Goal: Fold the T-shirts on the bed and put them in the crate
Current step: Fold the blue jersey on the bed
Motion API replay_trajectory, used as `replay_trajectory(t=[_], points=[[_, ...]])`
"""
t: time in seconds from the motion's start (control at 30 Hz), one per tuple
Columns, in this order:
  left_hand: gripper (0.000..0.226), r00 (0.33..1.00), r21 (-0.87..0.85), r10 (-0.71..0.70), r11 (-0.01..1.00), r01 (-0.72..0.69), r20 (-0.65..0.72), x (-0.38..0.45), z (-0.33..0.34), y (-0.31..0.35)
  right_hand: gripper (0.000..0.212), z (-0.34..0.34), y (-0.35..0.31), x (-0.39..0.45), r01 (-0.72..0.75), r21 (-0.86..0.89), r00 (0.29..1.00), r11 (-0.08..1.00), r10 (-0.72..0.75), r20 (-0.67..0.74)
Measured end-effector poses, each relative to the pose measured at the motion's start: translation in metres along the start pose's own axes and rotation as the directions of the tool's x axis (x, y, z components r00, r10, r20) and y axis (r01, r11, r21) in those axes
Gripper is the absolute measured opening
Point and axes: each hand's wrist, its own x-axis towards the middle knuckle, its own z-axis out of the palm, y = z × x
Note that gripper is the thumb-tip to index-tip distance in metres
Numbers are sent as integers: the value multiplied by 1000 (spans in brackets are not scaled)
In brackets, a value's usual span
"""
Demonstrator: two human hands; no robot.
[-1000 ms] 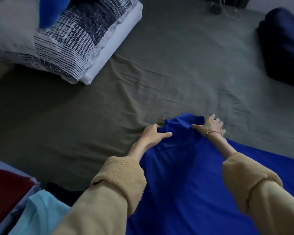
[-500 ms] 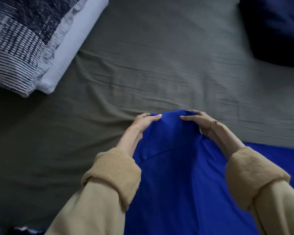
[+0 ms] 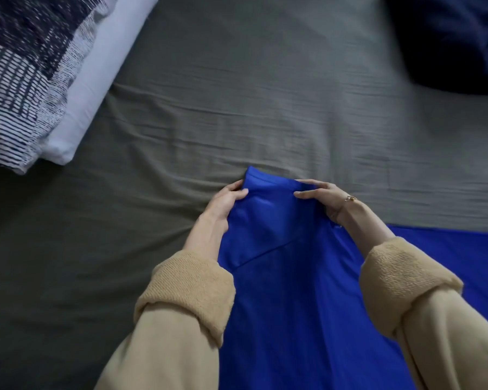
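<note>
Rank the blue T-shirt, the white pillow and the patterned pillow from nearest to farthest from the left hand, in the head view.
1. blue T-shirt: gripped by the left hand at its far edge.
2. white pillow: up and to the left on the bed.
3. patterned pillow: farther left, lying on the white one.

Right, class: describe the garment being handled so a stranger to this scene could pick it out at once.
Start from the wide grey-green bedsheet that fills the view. Near its lower middle, the left hand and the right hand each pinch the far end of a T-shirt. It is bright royal blue, unlike the much darker navy bundle at top right and the patterned pillow at top left.
</note>
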Motion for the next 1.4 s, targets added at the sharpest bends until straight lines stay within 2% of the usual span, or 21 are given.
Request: replay_trajectory(t=[0.1,0.2,0.3,0.37,0.43,0.47,0.53,0.6,0.67,0.73,0.87,1.03,1.13,1.23,1.33,1.4], points=[[37,991,-3,32,999,-32,-130,10,5,-5,33,-1,0,-3,-8,107,1000,994,6,21],[34,963,-3,120,992,-125,-242,13,9,-9,31,-5,2,-2,29,181,999,983,-35,34],[24,940,48,183,983,-176,-287,8,3,-14,31,-2,7,-7,122,163,990,979,-108,-93],[19,938,78,210,978,-196,-277,-1,-6,-16,33,0,13,-17,240,68,951,968,-220,-217],[17,925,134,246,967,-215,-290,-9,-17,-16,31,1,20,-30,375,-126,861,918,-395,-319],[21,911,194,278,954,-227,-305,-16,-22,-16,31,4,27,-41,429,-249,808,869,-492,-325],[28,858,385,374,893,-231,-353,-37,-32,-22,30,15,44,-66,500,-456,720,736,-646,-253],[29,809,521,452,825,-219,-376,-71,-42,-36,25,34,67,-96,551,-529,694,645,-706,-138],[30,793,583,470,792,-183,-388,-110,-52,-59,21,58,92,-128,570,-532,734,625,-679,-12],[32,796,646,477,749,-145,-373,-139,-61,-81,26,80,114,-153,570,-513,785,641,-609,111],[31,758,742,572,646,-181,-313,-196,-78,-123,24,117,154,-210,620,-522,780,587,-532,329],[22,740,804,616,567,-180,-269,-240,-93,-168,16,143,187,-241,656,-537,755,530,-463,465],[21,784,837,565,536,-111,-257,-254,-104,-195,14,156,204,-253,676,-566,736,472,-433,520],[21,771,871,573,488,-51,-276,-262,-113,-219,15,161,220,-263,680,-603,733,418,-421,535],[35,739,860,590,510,-29,-324,-269,-112,-237,9,160,237,-279,702,-617,709,356,-435,556],[54,739,829,561,559,-7,-372,-271,-109,-243,12,158,247,-293,726,-618,687,302,-357,633]])
